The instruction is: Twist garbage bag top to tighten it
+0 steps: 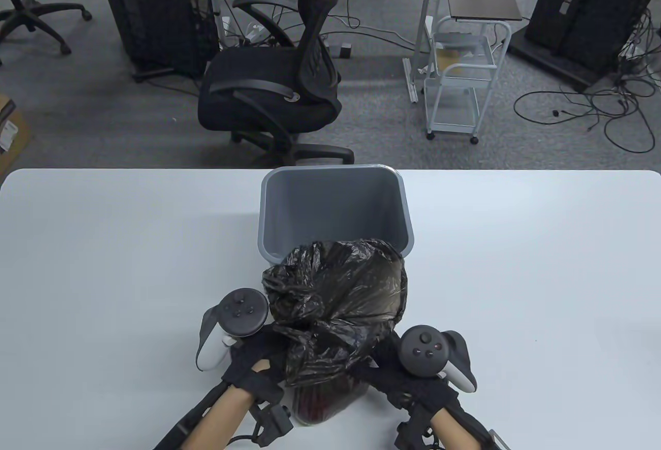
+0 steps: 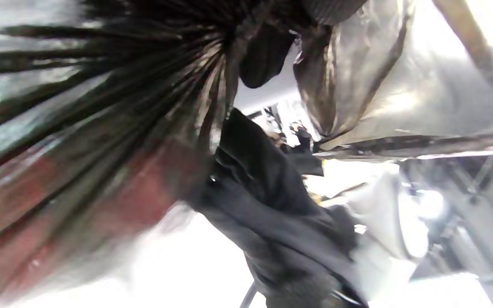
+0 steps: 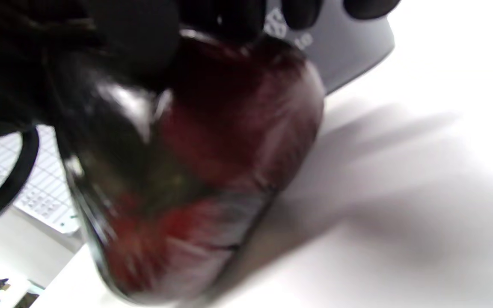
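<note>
- Table view: a crumpled black plastic garbage bag stands on the white bench, near its front edge and just in front of a grey plastic waste bin that lies tipped with its mouth toward the camera. The bag's loose top billows upward while its lower part, showing something reddish through the film, sits between the two wrists. The left hand presses into the bag's left side and the right hand into its right side; both seem to grip the plastic, though the fingers are buried in folds, so how tightly they are clenched cannot be told here.
- Left wrist view: blurred, but pleats of black film fan out from one gathered point, with a gloved fingertip at the neck. It suggests the plastic is already bunched there.
- Right wrist view: dark gloved fingers rest on the top of the bag's rounded, reddish bulk, and the bin's grey wall lies just behind.
- To do the twist well, I judge one hand should steady the full lower part while the other gathers all the loose top into one neck and turns it, keeping the pinch low and close to the contents so that no slack escapes.
</note>
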`<state>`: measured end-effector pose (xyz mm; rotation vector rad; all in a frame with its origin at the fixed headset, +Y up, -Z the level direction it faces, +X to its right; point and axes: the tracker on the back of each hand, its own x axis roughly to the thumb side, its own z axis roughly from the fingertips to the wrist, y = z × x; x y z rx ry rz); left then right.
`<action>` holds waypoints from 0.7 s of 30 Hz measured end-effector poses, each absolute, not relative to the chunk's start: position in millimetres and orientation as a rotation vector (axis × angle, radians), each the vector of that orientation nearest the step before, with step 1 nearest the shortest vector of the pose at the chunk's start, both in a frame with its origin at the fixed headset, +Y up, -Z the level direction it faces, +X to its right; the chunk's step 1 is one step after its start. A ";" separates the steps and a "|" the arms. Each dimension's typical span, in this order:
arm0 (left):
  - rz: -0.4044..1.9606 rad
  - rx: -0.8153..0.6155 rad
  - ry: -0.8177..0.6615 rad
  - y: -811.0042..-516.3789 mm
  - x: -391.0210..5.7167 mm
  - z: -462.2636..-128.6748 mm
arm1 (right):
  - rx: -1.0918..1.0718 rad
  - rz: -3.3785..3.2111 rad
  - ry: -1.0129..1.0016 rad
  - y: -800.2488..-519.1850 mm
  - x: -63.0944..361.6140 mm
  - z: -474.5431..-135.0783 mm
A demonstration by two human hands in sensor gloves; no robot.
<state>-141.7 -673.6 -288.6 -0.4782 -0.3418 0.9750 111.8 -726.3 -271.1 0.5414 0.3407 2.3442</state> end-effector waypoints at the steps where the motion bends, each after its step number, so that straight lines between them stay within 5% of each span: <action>1: 0.933 -0.459 -0.299 -677.1 -142.7 -290.3 | 0.536 2.356 0.351 -728.1 111.5 -271.7; 21: 0.126 -0.070 -0.146 -705.4 -116.8 -285.4 | 0.456 2.224 0.253 -711.9 131.9 -272.6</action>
